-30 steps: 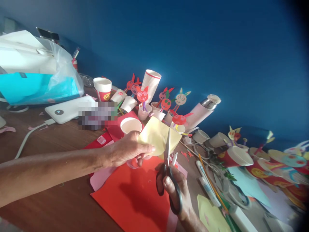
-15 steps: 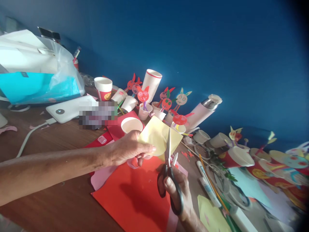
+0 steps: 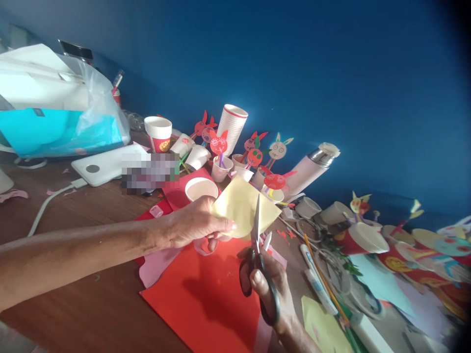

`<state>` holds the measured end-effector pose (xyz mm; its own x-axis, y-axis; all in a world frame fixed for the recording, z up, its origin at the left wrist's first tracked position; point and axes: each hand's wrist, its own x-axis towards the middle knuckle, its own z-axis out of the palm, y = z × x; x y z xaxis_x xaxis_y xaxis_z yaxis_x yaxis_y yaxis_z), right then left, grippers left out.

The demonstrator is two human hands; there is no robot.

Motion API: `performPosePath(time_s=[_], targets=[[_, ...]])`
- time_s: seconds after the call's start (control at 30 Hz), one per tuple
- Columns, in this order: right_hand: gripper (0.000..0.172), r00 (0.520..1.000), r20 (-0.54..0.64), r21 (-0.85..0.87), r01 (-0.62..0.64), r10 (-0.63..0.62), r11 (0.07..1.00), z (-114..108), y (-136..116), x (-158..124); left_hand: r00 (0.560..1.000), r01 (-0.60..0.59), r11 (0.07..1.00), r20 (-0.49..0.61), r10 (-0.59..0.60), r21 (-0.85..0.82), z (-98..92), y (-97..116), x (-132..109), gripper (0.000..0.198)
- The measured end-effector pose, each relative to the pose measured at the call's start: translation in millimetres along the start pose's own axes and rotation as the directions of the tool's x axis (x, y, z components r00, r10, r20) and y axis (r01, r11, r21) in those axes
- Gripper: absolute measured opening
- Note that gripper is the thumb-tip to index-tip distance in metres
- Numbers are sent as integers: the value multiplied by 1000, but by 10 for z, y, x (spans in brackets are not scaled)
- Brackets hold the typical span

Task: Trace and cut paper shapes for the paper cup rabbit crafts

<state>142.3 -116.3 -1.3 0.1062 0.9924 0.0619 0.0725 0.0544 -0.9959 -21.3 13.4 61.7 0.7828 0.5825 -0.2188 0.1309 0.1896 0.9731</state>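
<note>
A sheet of yellow paper (image 3: 243, 208) is held up above the red card (image 3: 198, 304), which lies flat on the wooden counter (image 3: 73, 289). The paper is pinched at its left edge by the left hand (image 3: 195, 224), whose fingers (image 3: 221, 225) are pressed together along it, with the paper's far corner left free of them. Black-handled scissors (image 3: 259, 282) are gripped by the right hand (image 3: 272, 294) just over the near edge of the red card, and the right fingers (image 3: 257, 279) are curled around the handles. The long steel blade (image 3: 256, 220) is raised upright and overlaps the lower right part of the paper; whether the paper is being cut at that moment cannot be told. The two hands are close together, with the paper between them.

Beyond the red card, a white paper cup (image 3: 201, 189) stands on a smaller red sheet, and paper rabbit figures on sticks (image 3: 219, 145) are set in cups behind it. To the right of the red card are a pink vacuum flask (image 3: 311, 169), an orange pencil (image 3: 324, 279) and a pale yellow sheet (image 3: 324, 326). To its upper left lie a white power bank (image 3: 101, 166) with a cable attached and a plastic bag (image 3: 99, 113).
</note>
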Motion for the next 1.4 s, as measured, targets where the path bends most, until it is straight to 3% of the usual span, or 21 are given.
performPosePath(time_s=[0.7, 1.0, 1.17, 1.27, 1.4], targets=[[40, 1000, 13, -9, -9, 9, 1000, -12, -19, -17, 995, -52, 997, 85, 58, -62, -44, -32, 26, 18], [38, 1000, -15, -10, 23, -23, 1000, 3, -12, -2, 998, -33, 983, 48, 42, -179, -3, 3, 6, 25], [37, 988, -92, -41, 124, -127, 991, 39, -88, 29, 982, -187, 918, -39, 185, -349, 116, -90, -8, 40], [37, 983, -116, -41, 137, -141, 990, 85, -130, 22, 964, -256, 921, -6, 266, -293, 230, -143, -51, 42], [36, 989, -101, 26, 108, -105, 994, 175, -106, 2, 978, -197, 971, 45, 205, -133, 329, -98, -138, 25]])
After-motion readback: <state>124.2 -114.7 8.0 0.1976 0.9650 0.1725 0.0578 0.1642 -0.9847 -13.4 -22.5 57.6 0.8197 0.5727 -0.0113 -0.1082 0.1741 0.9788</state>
